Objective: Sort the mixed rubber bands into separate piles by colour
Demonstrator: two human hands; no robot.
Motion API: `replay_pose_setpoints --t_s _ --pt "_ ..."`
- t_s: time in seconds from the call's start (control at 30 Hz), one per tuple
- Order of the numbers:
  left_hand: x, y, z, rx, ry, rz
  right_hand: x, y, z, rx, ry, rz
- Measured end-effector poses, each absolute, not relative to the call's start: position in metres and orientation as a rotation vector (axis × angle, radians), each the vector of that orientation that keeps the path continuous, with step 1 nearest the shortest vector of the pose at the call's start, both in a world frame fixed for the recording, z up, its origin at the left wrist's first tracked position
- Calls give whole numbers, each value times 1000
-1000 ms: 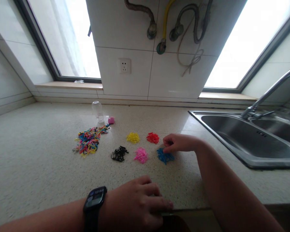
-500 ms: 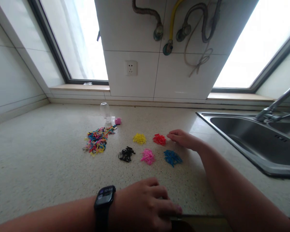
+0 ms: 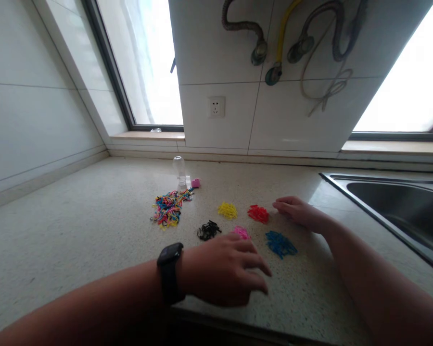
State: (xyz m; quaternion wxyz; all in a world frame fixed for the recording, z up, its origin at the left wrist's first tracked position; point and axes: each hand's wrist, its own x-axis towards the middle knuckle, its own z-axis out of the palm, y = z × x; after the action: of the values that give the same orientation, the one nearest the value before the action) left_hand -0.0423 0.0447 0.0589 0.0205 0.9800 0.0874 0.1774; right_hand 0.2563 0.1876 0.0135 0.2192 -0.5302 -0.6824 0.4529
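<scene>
Small heaps of rubber bands lie on the speckled counter (image 3: pixel 75 230): yellow (image 3: pixel 227 210), red (image 3: pixel 258 213), black (image 3: pixel 208 230), pink (image 3: pixel 241 232) and blue (image 3: pixel 280 243). A larger mixed-colour pile (image 3: pixel 169 209) lies to their left. My right hand (image 3: pixel 298 210) rests flat beside the red heap, fingers stretched out, holding nothing. My left hand (image 3: pixel 223 270), with a black watch (image 3: pixel 169 271) on the wrist, hovers low in front of the pink heap, fingers extended and empty, hiding part of that heap.
A clear small bottle (image 3: pixel 179 170) and a pink cap (image 3: pixel 195 183) stand behind the mixed pile. A steel sink (image 3: pixel 400 206) is set into the counter at the right. Tiled wall with a socket (image 3: pixel 216 106) and hoses (image 3: pixel 296 43) rises behind.
My left hand has lifted from the counter's front edge and moved forward to the pink heap. My right hand left the blue heap, opened flat beside the red one. The view swung left.
</scene>
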Motion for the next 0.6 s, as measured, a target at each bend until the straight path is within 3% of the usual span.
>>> replay_pose_setpoints --t_s 0.17,0.3,0.6 --pt "-89 99 86 2791 904 792 258 189 13 -1445 -1865 1307" --pt "-143 146 76 2587 1509 961 258 189 14 -1453 -1881 1304" --pt "-226 192 27 2409 1905 548 258 189 15 -1459 -1861 1318"
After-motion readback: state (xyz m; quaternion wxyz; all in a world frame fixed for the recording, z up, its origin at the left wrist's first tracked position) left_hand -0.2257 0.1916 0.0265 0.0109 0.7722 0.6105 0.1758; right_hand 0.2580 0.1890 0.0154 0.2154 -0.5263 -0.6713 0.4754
